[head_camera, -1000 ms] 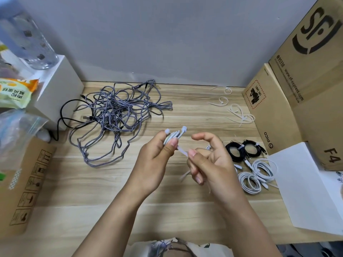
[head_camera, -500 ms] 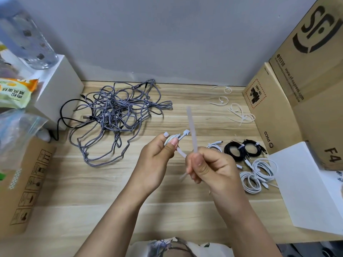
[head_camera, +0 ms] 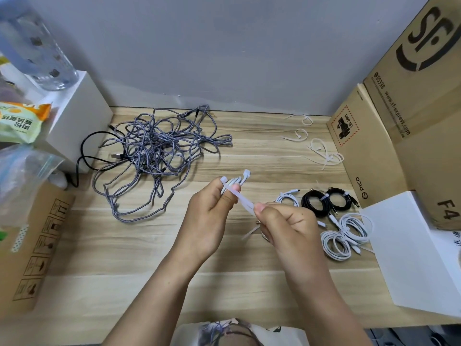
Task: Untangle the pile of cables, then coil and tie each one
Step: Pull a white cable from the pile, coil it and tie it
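My left hand (head_camera: 212, 208) grips a small coiled white cable (head_camera: 235, 181) above the wooden table (head_camera: 124, 258); its plug sticks out at the top. A white zip tie (head_camera: 243, 199) wraps the coil, and my right hand (head_camera: 287, 226) pinches the tie's tail, stretched taut between both hands. A tangled pile of grey braided cables (head_camera: 154, 151) lies at the back left. To the right lie tied coils: two black cables (head_camera: 324, 202), a small white one (head_camera: 288, 198) and two larger white ones (head_camera: 345, 236).
Loose white zip ties (head_camera: 321, 149) lie at the back right. Cardboard boxes (head_camera: 404, 136) and a white sheet (head_camera: 419, 255) line the right side. A white box (head_camera: 74, 121), a clear bottle (head_camera: 32, 46), snack bags and a brown box (head_camera: 30, 245) stand left.
The tie's tail stood upright in my right hand half a second ago; now it is pulled down and to the right, taut against the coil. My left hand stays in place.
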